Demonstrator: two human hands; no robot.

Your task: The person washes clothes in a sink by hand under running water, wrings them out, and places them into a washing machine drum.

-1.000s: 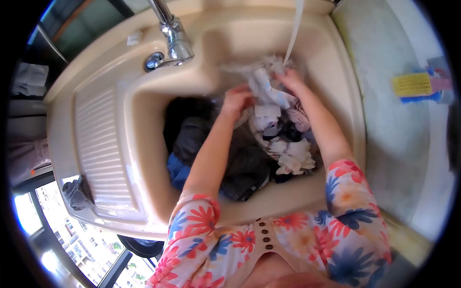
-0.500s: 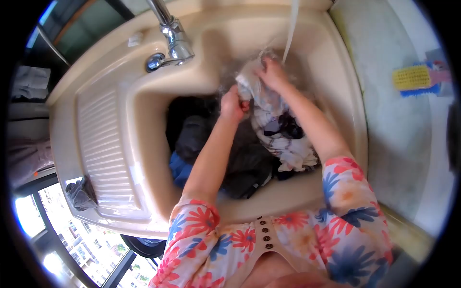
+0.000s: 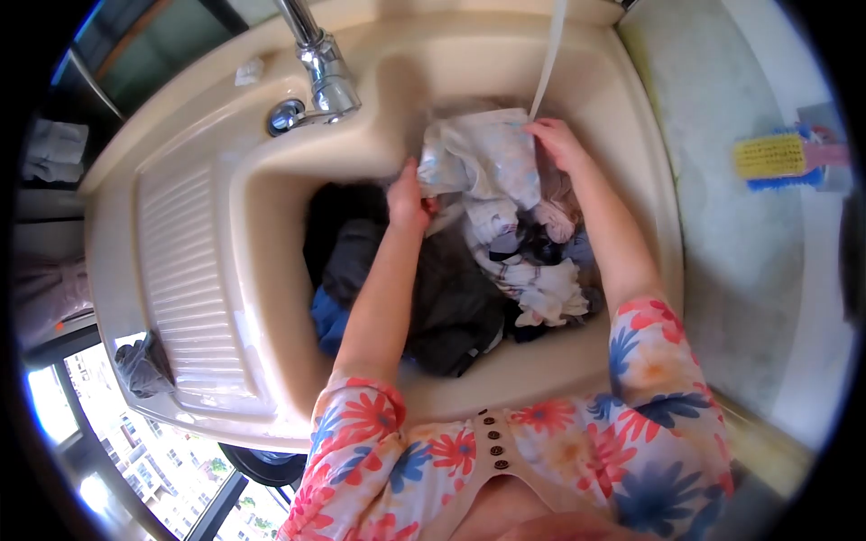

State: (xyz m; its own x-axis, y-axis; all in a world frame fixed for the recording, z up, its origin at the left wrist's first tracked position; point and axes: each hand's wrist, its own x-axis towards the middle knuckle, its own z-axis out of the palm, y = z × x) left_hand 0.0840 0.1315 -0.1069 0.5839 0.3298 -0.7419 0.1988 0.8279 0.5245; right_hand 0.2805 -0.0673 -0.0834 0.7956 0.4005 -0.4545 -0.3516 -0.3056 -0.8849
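Under the water stream (image 3: 546, 63), at the far side of the sink (image 3: 271, 207), the left hand (image 3: 408, 200) and right hand (image 3: 559, 144) each close on opposite edges of the pale cloth (image 3: 483, 158), stretched left-to-right between them above the dark laundry (image 3: 442, 298).

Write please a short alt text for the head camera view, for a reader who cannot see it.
A person's left hand and right hand spread a pale, wet white cloth under a thin stream of water in a cream plastic sink full of dark and striped laundry. A yellow-bristled scrub brush lies on the counter at right.
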